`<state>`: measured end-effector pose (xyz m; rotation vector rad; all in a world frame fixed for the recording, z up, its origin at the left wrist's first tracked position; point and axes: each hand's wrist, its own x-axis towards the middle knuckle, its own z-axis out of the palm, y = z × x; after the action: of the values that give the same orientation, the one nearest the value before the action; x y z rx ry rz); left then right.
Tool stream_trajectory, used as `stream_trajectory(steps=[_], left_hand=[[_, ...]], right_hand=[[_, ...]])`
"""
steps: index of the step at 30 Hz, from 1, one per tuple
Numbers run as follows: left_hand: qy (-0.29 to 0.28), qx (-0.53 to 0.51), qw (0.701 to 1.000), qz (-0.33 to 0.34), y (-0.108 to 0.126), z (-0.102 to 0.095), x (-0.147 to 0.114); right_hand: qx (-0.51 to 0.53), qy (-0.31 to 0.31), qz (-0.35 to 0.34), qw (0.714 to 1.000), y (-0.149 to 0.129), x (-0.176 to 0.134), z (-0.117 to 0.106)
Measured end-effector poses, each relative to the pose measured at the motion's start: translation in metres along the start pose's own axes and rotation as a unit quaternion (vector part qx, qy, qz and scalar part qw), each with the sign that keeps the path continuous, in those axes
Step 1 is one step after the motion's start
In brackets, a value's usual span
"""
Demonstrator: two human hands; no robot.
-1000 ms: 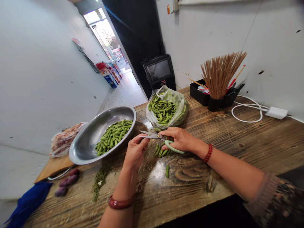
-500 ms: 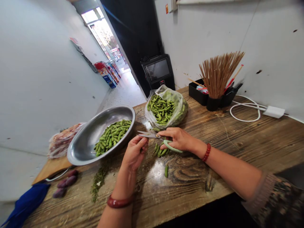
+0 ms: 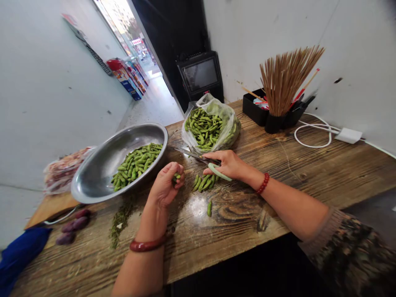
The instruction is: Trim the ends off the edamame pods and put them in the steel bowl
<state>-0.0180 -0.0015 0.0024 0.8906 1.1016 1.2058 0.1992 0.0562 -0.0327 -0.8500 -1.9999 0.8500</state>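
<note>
My left hand (image 3: 168, 182) is closed around a green edamame pod (image 3: 176, 176), most of it hidden by the fingers. In my right hand (image 3: 227, 163) are scissors (image 3: 216, 170) with pale green handles, their blades parted and pointing left. Below the scissors lies a small heap of edamame pods (image 3: 204, 182), and a single loose pod (image 3: 209, 208) rests nearer me. A tilted-looking steel basin (image 3: 95, 159) to the left holds a pile of pods (image 3: 137, 165). Behind my right hand stands an open clear plastic bag (image 3: 230, 123) full of more pods.
Green trimmings (image 3: 119, 225), purple round items (image 3: 74, 225) and a blue cloth (image 3: 26, 251) lie at left, near a bagged pinkish item (image 3: 66, 169). At the back right are skewers (image 3: 286, 80) in a black holder (image 3: 274, 123) and a white cable (image 3: 312, 145).
My left hand has drawn away from the scissor blades, down and left, its fingers now curled around the pod. The scissors have opened wider. The whole view has shifted slightly.
</note>
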Motion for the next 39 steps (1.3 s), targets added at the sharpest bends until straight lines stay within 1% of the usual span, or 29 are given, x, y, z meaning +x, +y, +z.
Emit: stream_trajectory(steps=[2,4,6,8,10,12,16,18,20,22,26,29,31,33,37,39], left_hand=[[0.004,0.080,0.997,-0.013,-0.003,0.000,0.001],[0.011,0.187,0.982,-0.013,-0.005,0.000,0.002],[0.018,0.301,0.953,0.013,-0.009,0.001,0.003],[0.019,0.399,0.916,0.044,-0.012,0.002,0.006],[0.014,0.461,0.885,0.061,-0.016,0.003,0.008],[0.002,0.496,0.866,0.067,-0.019,0.003,0.010],[-0.022,0.518,0.852,0.065,-0.023,-0.001,0.012],[-0.017,0.519,0.850,0.082,-0.023,-0.003,0.012],[-0.001,0.511,0.852,0.115,-0.023,-0.004,0.013],[0.016,0.492,0.860,0.136,-0.021,-0.006,0.014],[0.038,0.448,0.885,0.122,-0.021,-0.008,0.015],[0.060,0.419,0.896,0.133,-0.026,-0.009,0.017],[0.072,0.427,0.891,0.135,-0.030,-0.008,0.018],[0.073,0.459,0.876,0.129,-0.032,-0.007,0.019],[0.034,0.524,0.843,0.118,-0.031,-0.001,0.017],[0.015,0.533,0.838,0.115,-0.030,0.002,0.017]], right_hand=[[0.000,-0.002,-0.002,1.000,0.000,0.000,0.000],[-0.005,-0.007,-0.006,1.000,0.000,-0.001,0.001],[-0.013,-0.011,-0.008,1.000,0.001,-0.001,0.002],[-0.020,-0.012,-0.009,1.000,0.001,-0.001,0.002],[-0.024,-0.015,-0.010,1.000,0.000,-0.001,0.001],[-0.028,-0.020,-0.010,0.999,-0.001,-0.001,0.000],[-0.035,-0.022,-0.004,0.999,-0.003,-0.001,-0.001],[-0.033,-0.019,-0.002,0.999,-0.003,-0.001,0.000],[-0.031,-0.015,-0.002,0.999,-0.002,-0.001,0.000],[-0.027,-0.012,-0.003,1.000,-0.002,-0.001,0.000],[-0.025,-0.014,-0.004,1.000,-0.002,-0.001,0.000],[-0.027,-0.016,-0.006,0.999,-0.003,-0.001,-0.001],[-0.032,-0.018,-0.004,0.999,-0.003,-0.001,0.000],[-0.035,-0.019,-0.002,0.999,-0.002,-0.001,0.000],[-0.034,-0.021,-0.003,0.999,0.001,-0.001,0.002],[-0.035,-0.023,-0.004,0.999,0.002,-0.001,0.003]])
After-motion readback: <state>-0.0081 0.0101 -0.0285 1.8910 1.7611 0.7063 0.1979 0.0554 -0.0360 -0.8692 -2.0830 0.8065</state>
